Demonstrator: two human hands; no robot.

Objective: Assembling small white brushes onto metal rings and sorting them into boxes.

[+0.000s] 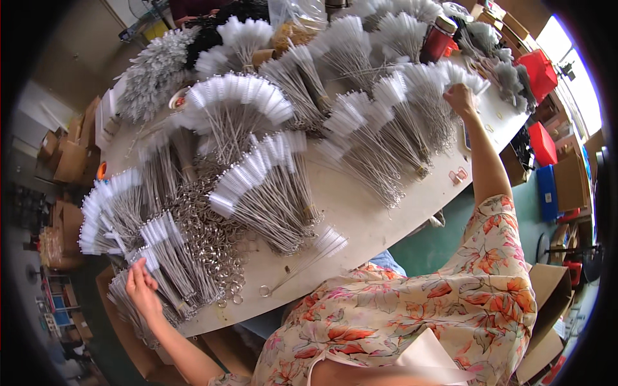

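Green floor [421,251] shows at 4 o'clock past the pale tabletop [347,206], which is crowded with white-bristled, wire-stemmed brushes in bundles. Clock positions are taken from the centre of the view.

Right hand [461,100]: extended to 2 o'clock, at the bristle ends of the far-right brush bundle [430,96]. Its fingers are curled in; whether they grasp a brush cannot be told.

Left hand [144,294]: at 8 o'clock, beside the near-left brush bundle [166,286]. Its fingers are loosely extended, with nothing seen in them; contact with the bristles cannot be confirmed.

Risks, as judged: a pull at 2 o'clock could drag neighbouring stems along, since the bundles lie against one another. Stems beside the heap of metal rings [199,212] at 9 o'clock could snag. Loose brushes [330,243] at 5 o'clock, near the edge, could be swept off by a sleeve.
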